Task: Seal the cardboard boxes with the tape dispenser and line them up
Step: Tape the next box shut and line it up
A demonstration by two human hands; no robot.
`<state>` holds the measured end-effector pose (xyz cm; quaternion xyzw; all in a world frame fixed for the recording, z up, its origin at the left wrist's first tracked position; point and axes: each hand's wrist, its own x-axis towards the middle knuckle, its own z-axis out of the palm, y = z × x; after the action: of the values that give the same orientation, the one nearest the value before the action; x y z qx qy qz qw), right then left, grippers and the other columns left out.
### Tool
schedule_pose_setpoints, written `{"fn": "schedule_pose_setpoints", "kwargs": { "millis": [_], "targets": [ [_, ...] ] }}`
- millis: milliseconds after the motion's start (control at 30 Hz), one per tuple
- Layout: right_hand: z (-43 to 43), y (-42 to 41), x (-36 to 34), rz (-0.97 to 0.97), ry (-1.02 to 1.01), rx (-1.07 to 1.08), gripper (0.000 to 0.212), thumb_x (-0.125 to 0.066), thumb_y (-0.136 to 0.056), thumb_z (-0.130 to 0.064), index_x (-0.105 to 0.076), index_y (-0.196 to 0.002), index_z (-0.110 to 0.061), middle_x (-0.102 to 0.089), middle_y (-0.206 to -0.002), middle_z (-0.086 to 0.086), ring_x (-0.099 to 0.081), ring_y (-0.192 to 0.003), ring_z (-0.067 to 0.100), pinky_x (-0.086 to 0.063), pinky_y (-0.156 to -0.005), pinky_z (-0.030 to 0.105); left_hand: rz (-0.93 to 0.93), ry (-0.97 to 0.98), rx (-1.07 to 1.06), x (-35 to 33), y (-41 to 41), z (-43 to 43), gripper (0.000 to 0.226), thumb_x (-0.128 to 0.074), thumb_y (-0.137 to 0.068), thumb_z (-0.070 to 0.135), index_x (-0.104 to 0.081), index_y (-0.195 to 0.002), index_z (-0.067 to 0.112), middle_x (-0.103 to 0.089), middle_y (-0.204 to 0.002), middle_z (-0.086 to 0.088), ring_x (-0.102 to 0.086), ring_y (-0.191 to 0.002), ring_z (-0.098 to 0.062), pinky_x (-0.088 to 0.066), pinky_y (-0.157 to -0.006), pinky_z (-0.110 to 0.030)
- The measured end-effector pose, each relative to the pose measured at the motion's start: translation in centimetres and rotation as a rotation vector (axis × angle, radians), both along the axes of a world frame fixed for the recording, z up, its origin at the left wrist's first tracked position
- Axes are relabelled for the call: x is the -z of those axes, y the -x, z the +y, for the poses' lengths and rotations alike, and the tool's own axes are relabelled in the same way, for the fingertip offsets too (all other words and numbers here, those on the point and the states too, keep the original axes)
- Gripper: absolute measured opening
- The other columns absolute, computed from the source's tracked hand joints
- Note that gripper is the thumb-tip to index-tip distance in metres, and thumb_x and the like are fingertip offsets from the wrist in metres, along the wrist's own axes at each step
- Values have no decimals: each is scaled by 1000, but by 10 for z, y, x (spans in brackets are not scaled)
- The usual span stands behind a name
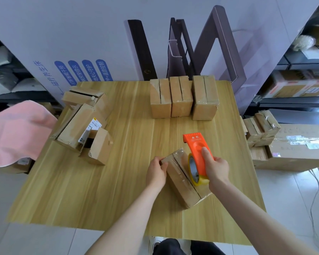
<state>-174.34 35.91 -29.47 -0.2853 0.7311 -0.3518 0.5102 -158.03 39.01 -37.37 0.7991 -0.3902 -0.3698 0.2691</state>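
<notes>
A small cardboard box (pixel 180 183) lies at an angle on the wooden table (pixel 85 190), its top seam running away from me. My left hand (pixel 157 172) grips the box's far left corner. My right hand (pixel 216 169) holds the orange tape dispenser (pixel 197 153), whose yellow tape roll (pixel 193 170) rests on the right side of the box top. Three taped boxes (pixel 182 97) stand side by side in a row at the back of the table.
Several unsealed boxes (pixel 83 124) lie piled at the table's left. A pink cloth (pixel 17 131) hangs over something left of the table. More boxes (pixel 261 127) are stacked on a big carton (pixel 298 150) at the right. Shelves flank both sides.
</notes>
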Motion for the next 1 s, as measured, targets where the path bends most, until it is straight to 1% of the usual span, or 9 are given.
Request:
{"fn": "schedule_pose_setpoints", "kwargs": {
  "millis": [133, 200, 300, 367, 500, 600, 700, 767, 1000],
  "targets": [
    [-9, 30, -13, -97, 57, 128, 40, -60, -89, -47, -59, -74, -9, -58, -72, 6, -53, -62, 17, -43, -57, 25, -5, -87, -169, -5, -3, 19, 27, -52, -95, 18, -52, -122, 11, -59, -122, -5, -57, -103, -21, -42, -80, -27],
    [-12, 49, -21, -104, 106, 179, 39, -59, -91, -46, -57, -71, -12, -57, -70, 4, -52, -60, 15, -42, -56, 24, -186, -76, -80, -8, -8, 23, 38, -55, -93, 20, -46, -130, 15, -53, -130, -1, -53, -114, -21, -44, -85, -31],
    [-10, 74, -23, -84, 129, 248, 38, -59, -91, -46, -56, -70, -14, -56, -68, 2, -52, -58, 13, -42, -54, 21, -494, 196, 239, -14, 0, 9, 50, -59, -91, 14, -43, -138, 18, -45, -141, 1, -43, -130, -19, -40, -106, -34],
    [-8, 86, -19, -71, 118, 278, 38, -59, -91, -46, -56, -69, -14, -56, -67, 1, -52, -57, 13, -43, -51, 19, -475, 294, 569, -21, 20, -10, 49, -57, -93, 14, -44, -140, 20, -42, -146, 3, -36, -137, -16, -26, -115, -31],
    [2, 98, -9, -79, 95, 286, 39, -59, -91, -44, -57, -70, -12, -57, -69, 3, -52, -59, 13, -42, -55, 23, -587, 147, 1180, -23, 53, -34, 56, -53, -93, 40, -37, -145, 25, -37, -150, 5, -20, -145, -16, 0, -120, -41],
    [9, 105, 0, -69, 88, 244, 42, -59, -90, -46, -58, -70, -9, -57, -69, 6, -51, -60, 17, -42, -58, 26, -626, 20, 994, -18, 55, -39, 58, -50, -89, 57, -41, -139, 29, -42, -141, 3, -27, -140, -22, -2, -120, -44],
    [13, 106, 6, -52, 71, 171, 43, -59, -90, -45, -60, -70, -7, -58, -68, 10, -53, -60, 20, -43, -58, 30, -564, -107, 599, -11, 38, -36, 58, -49, -86, 64, -43, -133, 30, -46, -130, -1, -39, -126, -27, -30, -107, -39],
    [14, 105, 11, -43, 56, 140, 45, -60, -90, -43, -61, -69, -4, -57, -64, 11, -52, -56, 20, -41, -55, 29, -613, -166, 456, -8, 22, -25, 60, -44, -85, 69, -42, -133, 33, -47, -130, -1, -44, -120, -24, -38, -97, -37],
    [-4, 82, 16, -105, 24, 48, 47, -63, -88, -41, -60, -63, -2, -56, -53, 8, -52, -50, 20, -39, -53, 28, -655, -302, 319, -3, 16, -9, 64, -25, -95, 62, -12, -151, 35, -38, -146, 4, -38, -131, -19, -39, -99, -37]
  ]
}}
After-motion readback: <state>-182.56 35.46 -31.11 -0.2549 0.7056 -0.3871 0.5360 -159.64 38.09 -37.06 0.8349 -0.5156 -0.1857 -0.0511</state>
